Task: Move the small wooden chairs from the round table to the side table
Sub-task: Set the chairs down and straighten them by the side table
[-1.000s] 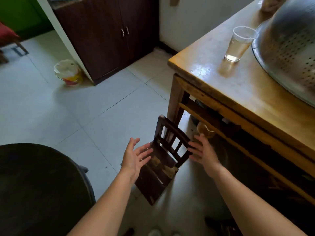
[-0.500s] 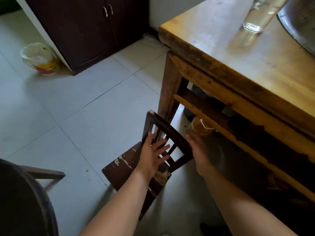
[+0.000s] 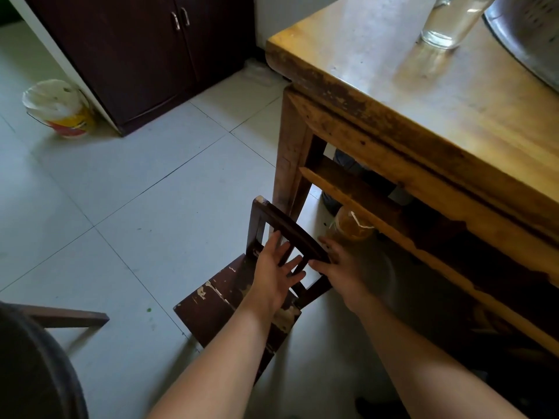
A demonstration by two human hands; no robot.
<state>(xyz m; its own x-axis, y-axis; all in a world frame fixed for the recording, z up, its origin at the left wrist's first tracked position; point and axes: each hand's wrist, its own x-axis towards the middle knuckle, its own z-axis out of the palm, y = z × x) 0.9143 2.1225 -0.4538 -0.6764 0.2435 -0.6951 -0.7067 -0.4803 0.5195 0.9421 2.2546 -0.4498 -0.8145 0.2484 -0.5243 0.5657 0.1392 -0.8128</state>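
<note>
The chair point(image 3: 239, 294) stands on the floor point(image 3: 136, 192) beside the table point(image 3: 408, 110). Left hand point(image 3: 276, 269) lies open against its backrest; right hand point(image 3: 341, 267) grips the top rail.

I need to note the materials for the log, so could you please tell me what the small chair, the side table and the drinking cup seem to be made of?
Small chair: wood under dark brown paint, which has chipped to pale patches on the seat.
Side table: wood with a glossy yellowish varnish, worn dark along the edge.
Cup: clear, probably thin plastic, though glass is possible.
</note>
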